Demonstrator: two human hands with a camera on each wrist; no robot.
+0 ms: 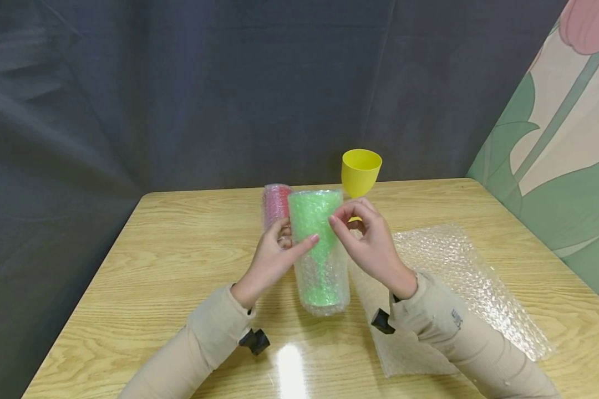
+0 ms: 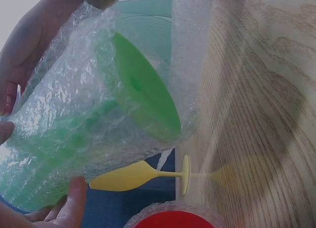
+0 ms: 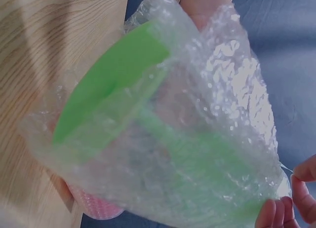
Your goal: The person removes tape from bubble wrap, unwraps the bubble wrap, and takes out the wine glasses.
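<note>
A green goblet (image 1: 321,221) stands upright inside a roll of bubble wrap, lifted over the table. My left hand (image 1: 275,250) grips it from the left, thumb across the front of the wrap. In the left wrist view, the goblet's round green base (image 2: 148,90) shows at the open lower end of the bubble wrap (image 2: 84,90). My right hand (image 1: 371,244) is at the wrap's upper right edge, thumb and forefinger pinched together. Between those fingers and the wrap, the right wrist view shows a thin clear strip (image 3: 285,184) that looks like tape.
Behind the hands stands a yellow goblet (image 1: 360,174). A red cup-like thing in bubble wrap (image 1: 276,205) stands behind my left hand. One flat sheet of bubble wrap (image 1: 449,277) lies on the wooden table (image 1: 179,249) under my right forearm. A dark curtain (image 1: 259,94) hangs behind.
</note>
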